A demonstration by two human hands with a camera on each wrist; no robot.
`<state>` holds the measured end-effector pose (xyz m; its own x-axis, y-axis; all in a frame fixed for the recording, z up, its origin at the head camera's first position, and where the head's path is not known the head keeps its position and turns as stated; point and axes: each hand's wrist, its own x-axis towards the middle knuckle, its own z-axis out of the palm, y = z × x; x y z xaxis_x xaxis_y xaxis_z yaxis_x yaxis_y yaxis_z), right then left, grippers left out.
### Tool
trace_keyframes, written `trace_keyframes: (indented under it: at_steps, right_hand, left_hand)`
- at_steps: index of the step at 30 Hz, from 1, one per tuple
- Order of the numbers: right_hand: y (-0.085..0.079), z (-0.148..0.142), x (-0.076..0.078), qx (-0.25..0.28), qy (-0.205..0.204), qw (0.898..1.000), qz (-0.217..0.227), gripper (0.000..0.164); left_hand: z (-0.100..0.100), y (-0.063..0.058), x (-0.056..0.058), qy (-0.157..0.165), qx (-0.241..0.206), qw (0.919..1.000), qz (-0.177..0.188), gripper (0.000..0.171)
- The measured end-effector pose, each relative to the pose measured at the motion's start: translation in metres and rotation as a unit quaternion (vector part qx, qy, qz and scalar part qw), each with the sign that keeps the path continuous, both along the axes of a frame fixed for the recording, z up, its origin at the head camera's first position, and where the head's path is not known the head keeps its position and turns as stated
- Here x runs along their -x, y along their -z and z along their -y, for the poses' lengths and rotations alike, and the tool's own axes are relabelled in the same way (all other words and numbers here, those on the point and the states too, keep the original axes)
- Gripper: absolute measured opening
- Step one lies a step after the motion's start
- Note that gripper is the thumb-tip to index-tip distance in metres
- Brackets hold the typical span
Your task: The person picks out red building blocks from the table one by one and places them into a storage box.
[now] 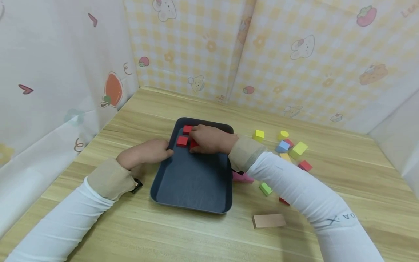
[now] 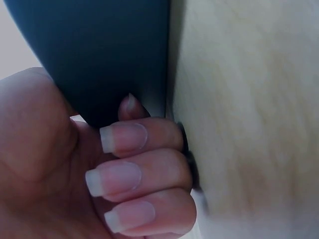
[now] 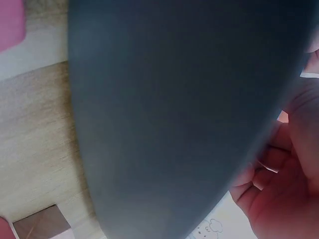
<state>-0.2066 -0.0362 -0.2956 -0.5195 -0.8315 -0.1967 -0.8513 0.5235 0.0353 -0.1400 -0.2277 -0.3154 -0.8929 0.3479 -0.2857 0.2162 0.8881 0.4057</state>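
A dark grey tray (image 1: 193,178) lies on the wooden table. At its left side my left hand (image 1: 145,152) holds the rim, thumb over the edge; the left wrist view shows curled fingers (image 2: 132,137) against the tray's outer wall (image 2: 109,50). Reaching over the right rim, my right hand (image 1: 209,139) pinches a red block (image 1: 194,144) inside the tray, partly covered by the fingers. Two more red blocks sit just left of it, one nearer (image 1: 182,141) and one farther (image 1: 187,130). In the right wrist view the tray wall (image 3: 164,109) hides the fingertips.
Right of the tray lie a yellow cube (image 1: 258,135), a yellow cylinder (image 1: 283,135), a blue block (image 1: 282,147), a green block (image 1: 266,189), a pink piece (image 1: 243,177) and a red block (image 1: 305,166). A wooden plank (image 1: 269,221) lies nearer. Patterned curtains (image 1: 196,47) stand behind.
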Motion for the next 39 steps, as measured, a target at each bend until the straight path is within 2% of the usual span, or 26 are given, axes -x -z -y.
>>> trace_keyframes:
  at_steps: [13, 18, 23, 29, 39]
  right_hand:
    - [-0.003, -0.005, -0.001, 0.005, -0.008, 1.000, -0.002, 0.036]
    - [-0.015, -0.015, -0.001, 0.025, -0.003, 1.000, 0.013, 0.039]
    - [-0.035, -0.036, -0.003, 0.038, 0.022, 0.999, 0.013, 0.041]
    - [-0.049, -0.064, -0.012, 0.045, 0.038, 0.998, 0.026, 0.039]
    - [-0.050, -0.123, -0.036, 0.086, 0.065, 0.994, 0.022, 0.031]
  left_hand:
    - [-0.005, -0.003, -0.001, 0.002, 0.004, 1.0000, -0.002, 0.032]
    - [-0.007, -0.004, -0.004, 0.003, 0.002, 1.0000, 0.003, 0.034]
    - [-0.004, -0.005, -0.003, -0.005, -0.003, 1.0000, 0.004, 0.035]
    - [-0.001, -0.005, -0.003, -0.002, -0.004, 1.0000, 0.004, 0.034]
    - [-0.001, -0.004, -0.003, -0.003, -0.005, 1.0000, 0.007, 0.035]
